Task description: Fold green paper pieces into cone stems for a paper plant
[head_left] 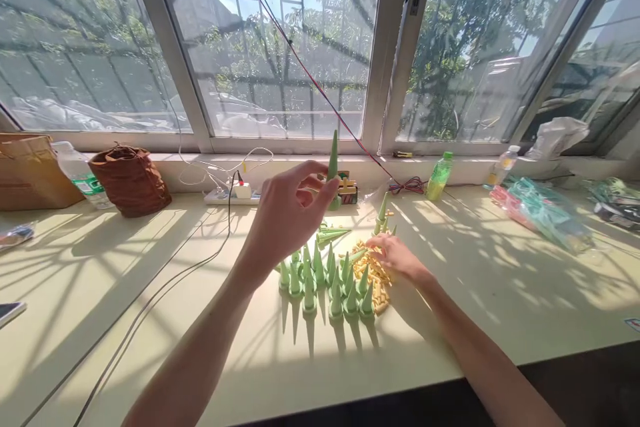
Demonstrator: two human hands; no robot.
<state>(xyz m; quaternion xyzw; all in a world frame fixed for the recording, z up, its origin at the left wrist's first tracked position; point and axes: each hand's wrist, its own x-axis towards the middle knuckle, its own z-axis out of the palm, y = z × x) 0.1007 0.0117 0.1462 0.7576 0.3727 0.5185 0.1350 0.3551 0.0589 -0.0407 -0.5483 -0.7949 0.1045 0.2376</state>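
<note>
My left hand [295, 207] is raised above the table, its thumb and fingers pinching a green cone [334, 157] that points upward. My right hand [397, 255] is over a pile of small yellow peg-like pieces [373, 267], fingers bent and slightly apart at the pile's edge; nothing shows between them. Several green cones [309, 293] with round bases stand upright in a cluster left of the pile, points up. Behind them, a few more green cones [333, 235] lie on their sides. Another upright green cone [382, 212] stands behind my right hand.
Along the window sill side are a brown bag [130, 180], a cardboard box [35, 173], a power strip [217, 197], a green bottle [440, 177] and plastic bags [545, 213]. A dark cable [185, 270] crosses the pale table [250, 373] on the left.
</note>
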